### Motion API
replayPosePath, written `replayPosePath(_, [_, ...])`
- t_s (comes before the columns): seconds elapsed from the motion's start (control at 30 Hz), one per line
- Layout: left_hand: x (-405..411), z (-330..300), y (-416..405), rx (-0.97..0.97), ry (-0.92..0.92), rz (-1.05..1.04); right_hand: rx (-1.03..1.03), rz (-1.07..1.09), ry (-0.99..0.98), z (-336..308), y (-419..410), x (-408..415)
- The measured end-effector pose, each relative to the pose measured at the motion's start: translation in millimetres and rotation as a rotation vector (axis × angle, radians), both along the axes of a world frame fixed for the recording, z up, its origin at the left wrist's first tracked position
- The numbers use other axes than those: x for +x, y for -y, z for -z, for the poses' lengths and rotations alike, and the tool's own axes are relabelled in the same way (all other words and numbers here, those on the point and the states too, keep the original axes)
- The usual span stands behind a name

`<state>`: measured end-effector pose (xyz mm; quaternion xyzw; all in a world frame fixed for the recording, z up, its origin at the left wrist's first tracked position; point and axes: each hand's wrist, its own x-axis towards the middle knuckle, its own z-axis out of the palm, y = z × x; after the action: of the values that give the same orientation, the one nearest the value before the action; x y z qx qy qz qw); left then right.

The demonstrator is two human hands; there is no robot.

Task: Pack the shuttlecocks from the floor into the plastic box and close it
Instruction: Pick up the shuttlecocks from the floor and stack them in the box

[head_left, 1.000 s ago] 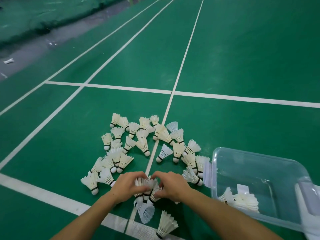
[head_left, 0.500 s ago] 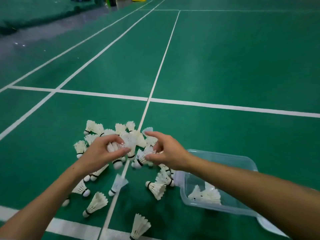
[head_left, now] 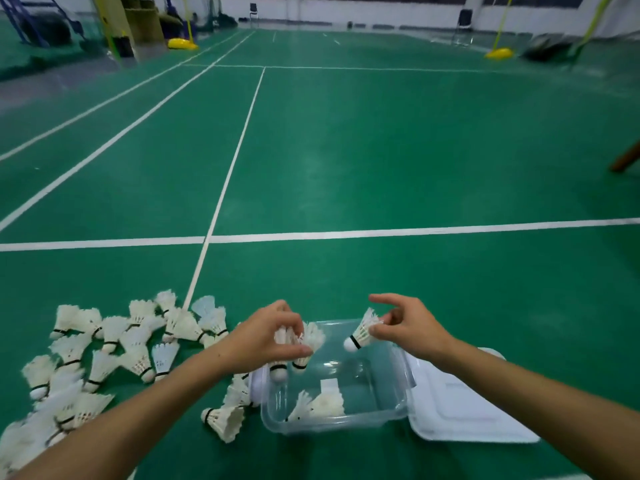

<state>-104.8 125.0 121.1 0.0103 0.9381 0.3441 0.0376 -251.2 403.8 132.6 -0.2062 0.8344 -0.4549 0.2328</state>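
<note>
Nearest, a white lid (head_left: 464,407) lies flat on the green court floor (head_left: 381,174), touching the right side of a clear plastic box (head_left: 398,403) that stands open beside it. A few white feather shuttlecocks (head_left: 320,405) lie inside the box against its near wall, and one more shuttlecock (head_left: 225,419) lies on its side on the floor just left of the box. Above the box's left edge the left hand (head_left: 263,336) has its fingers and thumb curled round a small bunch of shuttlecocks (head_left: 298,344), their cork tips pointing down. Over the box's far right part the right hand (head_left: 410,323) pinches a single shuttlecock (head_left: 362,330) by its feathers between thumb and a finger, cork tip down and to the left, the forefinger held out straight. To the left a loose heap of shuttlecocks (head_left: 131,341) spreads over the floor, well apart from the box at its far end. Beyond run the white court lines (head_left: 381,233), and farther off stand two yellow post bases (head_left: 498,53) before a pale wall (head_left: 346,8)
</note>
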Motion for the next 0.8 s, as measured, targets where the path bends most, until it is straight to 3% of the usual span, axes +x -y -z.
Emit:
replayPosePath(0.33, [-40,68,-27,-0.105,0.101,0.208,0.107,-0.029,-0.124,46,9,2])
replayPosePath(0.67, [-50,99,-45,0.121,0.333,0.297,0.096,0.006,-0.185,65,-6,15])
replayPosePath(0.8, [-52,103,-49,0.087,0.408,0.345,0.085,-0.018,-0.217,71,-11,19])
